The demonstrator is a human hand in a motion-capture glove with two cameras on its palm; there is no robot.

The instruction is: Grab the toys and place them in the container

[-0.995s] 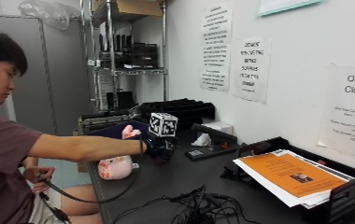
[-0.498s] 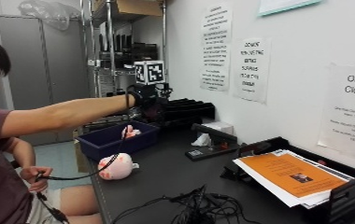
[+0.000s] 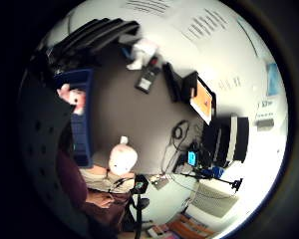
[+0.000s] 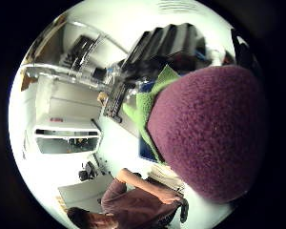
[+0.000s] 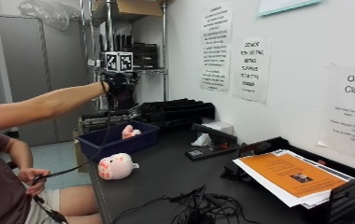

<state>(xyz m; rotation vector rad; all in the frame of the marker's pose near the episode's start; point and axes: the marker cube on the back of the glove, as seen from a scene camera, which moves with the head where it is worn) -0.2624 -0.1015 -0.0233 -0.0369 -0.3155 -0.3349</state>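
The hand (image 5: 119,86) has risen high above the bin (image 5: 117,143), grasping a purple toy (image 4: 205,138); a release would drop it in. A pink toy (image 5: 115,166) waits beside the bin

**Room and fixtures: workshop corner with dark table**

Dark matte rectangular table (image 5: 165,177), running from near to far along the right wall. White painted wall (image 5: 301,60) on the right, hung with white printed paper notices (image 5: 218,49). Far left: tall grey metal cabinet (image 5: 38,70). Beside it, a chrome wire shelving rack (image 5: 134,46) carrying a brown cardboard box (image 5: 137,7) on its top shelf and dark equipment below. Pale blue-grey floor (image 5: 56,156) showing at the table's left. Black stacked plastic paper trays (image 5: 177,109) at the far end of the table, against the wall. Lighting even, from overhead.
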